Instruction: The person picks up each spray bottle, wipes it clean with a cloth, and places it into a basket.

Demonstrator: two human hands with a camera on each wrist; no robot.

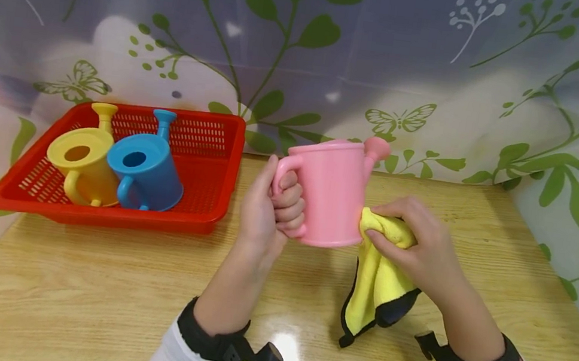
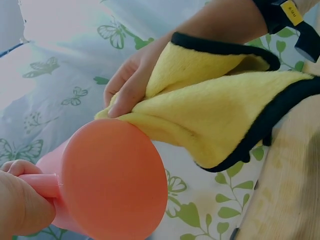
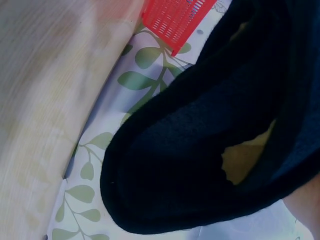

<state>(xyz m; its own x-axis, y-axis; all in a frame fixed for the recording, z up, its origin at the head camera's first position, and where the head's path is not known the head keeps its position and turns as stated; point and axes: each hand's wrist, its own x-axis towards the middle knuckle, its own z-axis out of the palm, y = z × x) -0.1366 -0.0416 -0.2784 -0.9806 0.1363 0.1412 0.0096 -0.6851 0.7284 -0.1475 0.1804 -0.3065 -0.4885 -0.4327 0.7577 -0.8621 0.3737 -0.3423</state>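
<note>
A pink toy watering can (image 1: 328,194) is held up above the table, its spout pointing right. My left hand (image 1: 277,203) grips it by the handle, fingers curled round. In the left wrist view the round base of the pink watering can (image 2: 115,180) faces the camera. My right hand (image 1: 417,244) pinches a yellow cloth (image 1: 378,275) with dark edging between thumb and fingers, against the can's lower right side. The cloth hangs down in folds; its dark underside (image 3: 190,150) fills much of the right wrist view and hides most of that hand.
A red plastic basket (image 1: 207,185) stands at the back left of the wooden table (image 1: 108,291). In it are a yellow watering can (image 1: 90,171) and a blue watering can (image 1: 151,175), side by side. Behind the table hangs a leaf-patterned curtain (image 1: 305,56).
</note>
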